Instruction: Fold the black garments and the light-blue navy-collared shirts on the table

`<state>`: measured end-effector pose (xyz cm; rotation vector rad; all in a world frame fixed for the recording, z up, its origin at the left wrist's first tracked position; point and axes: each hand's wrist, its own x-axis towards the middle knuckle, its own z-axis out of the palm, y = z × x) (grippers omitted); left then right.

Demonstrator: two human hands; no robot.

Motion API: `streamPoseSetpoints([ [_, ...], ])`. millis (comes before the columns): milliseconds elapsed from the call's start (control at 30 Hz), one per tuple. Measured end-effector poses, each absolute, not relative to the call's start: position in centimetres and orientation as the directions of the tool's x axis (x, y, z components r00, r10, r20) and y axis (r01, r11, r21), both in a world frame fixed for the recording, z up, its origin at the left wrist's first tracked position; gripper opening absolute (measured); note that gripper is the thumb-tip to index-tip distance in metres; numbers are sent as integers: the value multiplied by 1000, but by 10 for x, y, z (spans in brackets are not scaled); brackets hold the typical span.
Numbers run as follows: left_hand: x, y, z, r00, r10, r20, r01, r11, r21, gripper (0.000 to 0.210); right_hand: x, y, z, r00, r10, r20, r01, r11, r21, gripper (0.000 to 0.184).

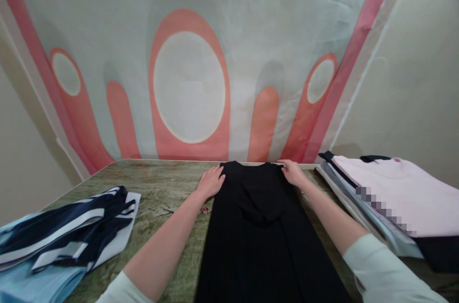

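Has a black garment spread flat on the wood-grain table, with its neckline close to the far edge and its lower part running out of view toward the near edge. Rests the left hand on the left-hand shoulder, with fingers laid loosely over cloth, not clenched. Sets the right hand at the opposite shoulder, with forefinger extended; cannot tell whether pinching fabric there. Looks light, soft and limp, likely to crease but not break. Bunches loosely across the chest. Probably best taken by the 2 shoulder corners, without tugging the neckline.
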<state>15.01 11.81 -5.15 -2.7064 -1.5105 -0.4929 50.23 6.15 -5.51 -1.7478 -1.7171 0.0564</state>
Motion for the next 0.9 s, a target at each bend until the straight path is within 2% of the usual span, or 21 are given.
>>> streamPoseSetpoints([
  [267,151,121,-52,519,806,284,806,-572,153,43,514,76,-59,20,933,360,805,199,-559,25],
  [400,155,112,-38,447,807,387,816,-545,192,39,520,76,-60,7,944,330,766,207,-609,23],
  [500,169,96,-16,399,791,464,808,-543,230,28,522,77,-63,11,948,319,745,205,-634,23],
  [600,193,80,1,443,806,393,785,-560,265,24,523,77,-64,17,946,323,726,210,-654,25],
  [767,231,68,-1,466,850,244,805,-522,282,48,522,71,-59,47,945,324,625,225,-748,28],
  [900,241,70,-12,519,831,199,765,-556,326,35,520,68,-57,75,946,315,591,213,-778,30],
])
